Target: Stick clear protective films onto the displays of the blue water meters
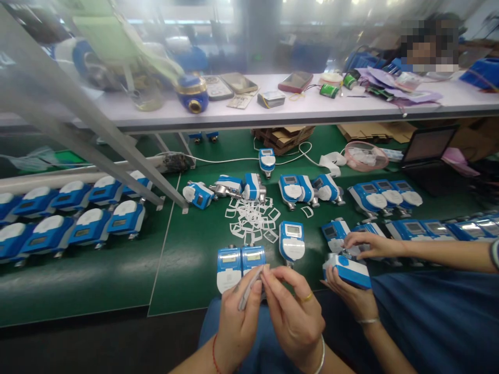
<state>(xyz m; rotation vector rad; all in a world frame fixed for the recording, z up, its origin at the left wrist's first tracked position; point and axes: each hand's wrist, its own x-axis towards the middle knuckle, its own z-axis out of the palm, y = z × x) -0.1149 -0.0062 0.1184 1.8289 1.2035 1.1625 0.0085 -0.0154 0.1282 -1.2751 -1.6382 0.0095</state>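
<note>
My left hand [240,311] is closed on a thin greyish-white piece [248,293], seen nearly edge-on; whether it is one of the white frames is hard to tell. With fingertips pinched together, my right hand [293,309] grips the upper end of the same piece. Just beyond my hands lie two blue-and-white meters with small displays, a left meter [228,265] and a right meter [253,255], partly hidden by my fingers. Another meter [291,241] lies to their right. Behind them is a loose pile of white rectangular frames [251,215] on the green bench [195,254].
At right, a co-worker's hands [353,291] hold another meter [346,270]. Rows of meters [88,228] line the left side, several more [370,197] the right. A slanted metal post [128,161] and a white shelf [241,111] stand over the bench. A laptop [429,156] is at back right.
</note>
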